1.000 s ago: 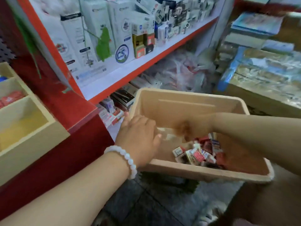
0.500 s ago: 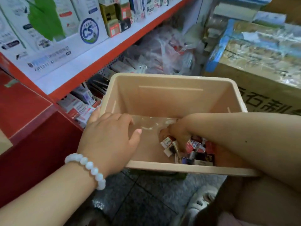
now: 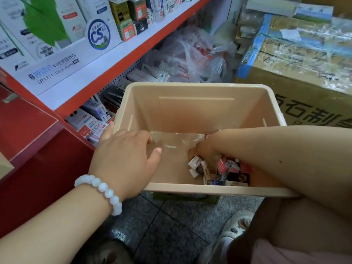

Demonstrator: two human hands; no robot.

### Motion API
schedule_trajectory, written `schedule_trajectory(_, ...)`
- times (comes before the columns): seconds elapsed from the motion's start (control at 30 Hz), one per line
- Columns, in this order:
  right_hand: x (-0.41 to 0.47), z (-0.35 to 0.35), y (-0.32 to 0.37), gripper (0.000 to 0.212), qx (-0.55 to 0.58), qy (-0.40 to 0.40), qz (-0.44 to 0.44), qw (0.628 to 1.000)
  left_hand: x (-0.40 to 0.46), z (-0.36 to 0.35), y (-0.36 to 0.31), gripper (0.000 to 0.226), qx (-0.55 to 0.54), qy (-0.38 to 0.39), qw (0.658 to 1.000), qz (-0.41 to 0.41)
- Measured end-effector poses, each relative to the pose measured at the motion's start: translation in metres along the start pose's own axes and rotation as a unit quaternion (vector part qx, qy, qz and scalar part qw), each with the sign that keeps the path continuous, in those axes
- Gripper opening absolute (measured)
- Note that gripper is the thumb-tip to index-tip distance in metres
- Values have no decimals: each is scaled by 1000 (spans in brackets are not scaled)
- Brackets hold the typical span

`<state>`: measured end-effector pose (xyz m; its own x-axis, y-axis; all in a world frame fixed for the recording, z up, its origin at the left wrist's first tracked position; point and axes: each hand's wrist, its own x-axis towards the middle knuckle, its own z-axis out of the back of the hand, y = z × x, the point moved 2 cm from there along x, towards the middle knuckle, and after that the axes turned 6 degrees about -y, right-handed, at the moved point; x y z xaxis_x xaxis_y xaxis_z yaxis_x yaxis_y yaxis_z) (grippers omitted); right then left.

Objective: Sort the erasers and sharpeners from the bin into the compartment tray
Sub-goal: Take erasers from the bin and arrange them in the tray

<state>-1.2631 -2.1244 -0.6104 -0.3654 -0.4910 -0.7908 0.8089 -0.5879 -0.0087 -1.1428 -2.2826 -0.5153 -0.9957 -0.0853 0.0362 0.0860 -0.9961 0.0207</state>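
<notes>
Beige plastic bin (image 3: 194, 111): your left hand (image 3: 123, 159) gripped its near-left rim; right hand (image 3: 206, 151) dug among small light boxed erasers (image 3: 219, 168), grip unclear; pinch short sides.

left hand (image 3: 125, 159) on bin (image 3: 196, 111) rim | right hand (image 3: 206, 149) among erasers (image 3: 219, 170)
</notes>
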Motion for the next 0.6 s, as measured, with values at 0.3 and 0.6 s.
schedule_trajectory(0.3,0,0,-4,65,81,11,-4,997,1,-1,1,54,-3,-2,1000,3)
schedule_trajectory(0.6,-1,1,2,60,45,5,18,999,1,1,1,46,-6,10,1000,14)
